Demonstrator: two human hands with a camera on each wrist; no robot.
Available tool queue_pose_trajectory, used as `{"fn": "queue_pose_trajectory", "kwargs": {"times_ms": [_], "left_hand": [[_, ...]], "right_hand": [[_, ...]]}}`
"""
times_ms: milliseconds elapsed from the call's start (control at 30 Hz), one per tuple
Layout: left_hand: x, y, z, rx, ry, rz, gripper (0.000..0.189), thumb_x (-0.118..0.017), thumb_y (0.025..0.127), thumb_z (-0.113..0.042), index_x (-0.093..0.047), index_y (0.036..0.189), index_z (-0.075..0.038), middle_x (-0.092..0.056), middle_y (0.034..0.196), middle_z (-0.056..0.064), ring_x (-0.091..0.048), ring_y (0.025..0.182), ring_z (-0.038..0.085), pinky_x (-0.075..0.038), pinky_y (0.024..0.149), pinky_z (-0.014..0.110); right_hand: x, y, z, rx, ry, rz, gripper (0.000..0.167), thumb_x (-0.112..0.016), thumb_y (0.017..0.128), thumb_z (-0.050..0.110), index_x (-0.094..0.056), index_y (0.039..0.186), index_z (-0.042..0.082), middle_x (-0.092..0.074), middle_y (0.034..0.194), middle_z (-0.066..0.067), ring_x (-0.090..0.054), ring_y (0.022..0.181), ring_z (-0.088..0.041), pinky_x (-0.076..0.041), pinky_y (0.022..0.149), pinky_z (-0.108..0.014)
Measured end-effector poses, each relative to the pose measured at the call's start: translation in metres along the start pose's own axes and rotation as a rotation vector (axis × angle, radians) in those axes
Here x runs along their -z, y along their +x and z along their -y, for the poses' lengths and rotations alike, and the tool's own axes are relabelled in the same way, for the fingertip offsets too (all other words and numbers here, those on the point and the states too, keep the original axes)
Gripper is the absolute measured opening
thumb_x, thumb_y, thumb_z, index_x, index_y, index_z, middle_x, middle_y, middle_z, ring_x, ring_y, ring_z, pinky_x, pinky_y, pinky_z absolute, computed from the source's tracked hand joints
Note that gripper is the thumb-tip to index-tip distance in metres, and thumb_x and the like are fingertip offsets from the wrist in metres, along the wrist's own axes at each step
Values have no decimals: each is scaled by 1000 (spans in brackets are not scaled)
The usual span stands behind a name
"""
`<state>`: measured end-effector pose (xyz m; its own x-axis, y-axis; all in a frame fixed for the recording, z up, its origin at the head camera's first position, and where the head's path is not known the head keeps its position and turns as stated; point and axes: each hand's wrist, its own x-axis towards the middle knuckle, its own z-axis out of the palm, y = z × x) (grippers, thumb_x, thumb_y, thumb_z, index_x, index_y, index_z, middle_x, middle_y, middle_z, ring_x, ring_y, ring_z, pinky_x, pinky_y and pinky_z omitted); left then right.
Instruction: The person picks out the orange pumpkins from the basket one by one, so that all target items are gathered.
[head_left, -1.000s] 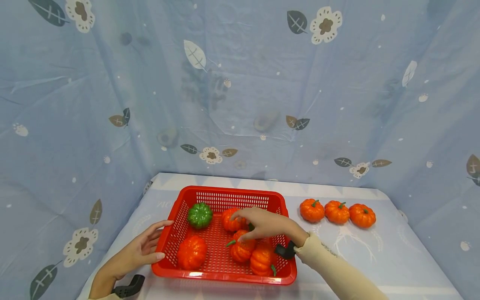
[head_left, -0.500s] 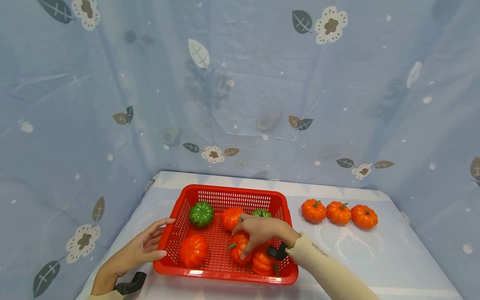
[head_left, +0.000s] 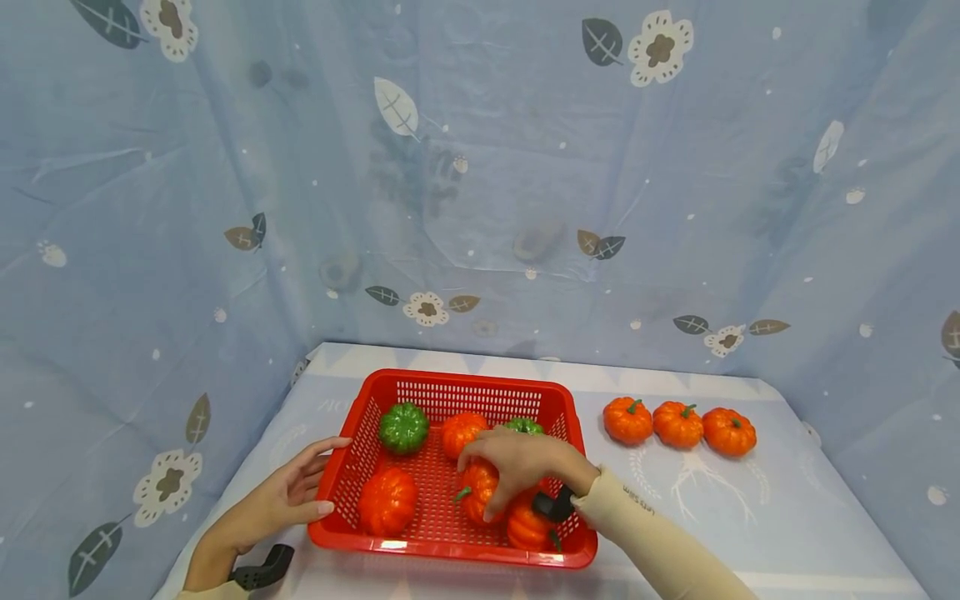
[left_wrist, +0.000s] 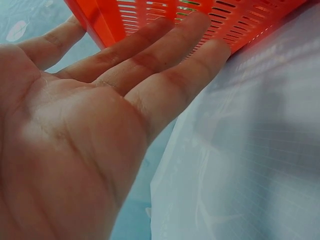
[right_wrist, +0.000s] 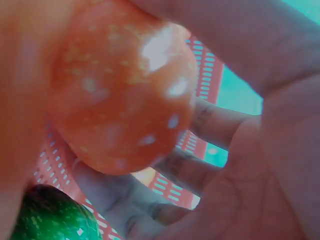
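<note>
Right hand: The person's right hand [head_left: 517, 467] curls over a glossy orange pumpkin [head_left: 477, 498], pinching it between thumb and fingers.
Held pumpkin: It sits inside a red perforated plastic basket [head_left: 442, 548], its green stem pointing left from the grip.
Left hand: Well left of that grip, the left hand [head_left: 273, 500] spreads its fingers against the basket's left side, thumb and forefinger at the rim.
Around the grip: A second orange pumpkin [head_left: 459, 432] lies just beyond it, a green pumpkin [head_left: 525, 426] peeks out behind the hand, and a stemmed orange pumpkin [head_left: 529, 528] rests below the wrist.
Left of the grip: Another green pumpkin [head_left: 403, 428] sits near the far left corner, a large red-orange pumpkin [head_left: 387, 502] nearer the person.
Surface: Under the basket spreads a pale blue and white tablecloth [head_left: 817, 517], printed with white branches; to the right of the grip, three small orange pumpkins [head_left: 678, 425] line up on it.
Room: Creased blue curtains [head_left: 487, 167] patterned with flowers, leaves and paw prints wall in the table beyond the grip and on both sides.
</note>
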<state>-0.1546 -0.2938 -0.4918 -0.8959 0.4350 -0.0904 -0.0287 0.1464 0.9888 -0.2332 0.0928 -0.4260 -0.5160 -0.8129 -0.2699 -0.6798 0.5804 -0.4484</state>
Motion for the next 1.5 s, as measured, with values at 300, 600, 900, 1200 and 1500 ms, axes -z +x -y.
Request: {"fn": "queue_pose_trajectory", "kwargs": {"times_ms": [300,600,900,1200,1500], "left_hand": [[-1,0,0,-35,7,23,79,-66,96,0,-24,161,-14,-27,158,33,-49,134,39,-55,98,38],[-1,-2,-1,-12,-1,10,79,-66,96,-1,-25,161,-15,-28,157,34,-45,136,48,-56,97,39],[-1,-1,1,-23,7,23,77,-65,97,-1,-25,161,-15,-27,158,34,-45,137,46,-55,98,37],[-1,-1,0,-4,6,4,77,-66,97,-3,-25,161,-16,-27,159,33,-43,138,46,-55,98,38],[0,-1,0,-18,17,7,78,-67,96,-2,-26,161,-15,-29,157,34,-45,135,48,-56,96,39]], "right_hand": [[12,-12,-2,-5,5,-146,64,-90,76,42,-66,133,26,-54,136,3,-49,124,-15,-46,106,-37],[22,-25,-7,51,130,-322,65,-89,78,44,-62,133,24,-59,130,11,-52,118,-12,-46,102,-37],[22,-40,-11,-1,216,-443,73,-88,77,51,-58,140,30,-58,134,11,-52,118,-14,-52,97,-45],[20,-55,-20,3,261,-528,75,-89,78,48,-57,143,27,-56,136,12,-50,123,-15,-52,97,-44],[16,-72,-32,-38,272,-605,77,-88,77,54,-57,143,30,-58,130,14,-55,116,-16,-54,91,-41]]}}
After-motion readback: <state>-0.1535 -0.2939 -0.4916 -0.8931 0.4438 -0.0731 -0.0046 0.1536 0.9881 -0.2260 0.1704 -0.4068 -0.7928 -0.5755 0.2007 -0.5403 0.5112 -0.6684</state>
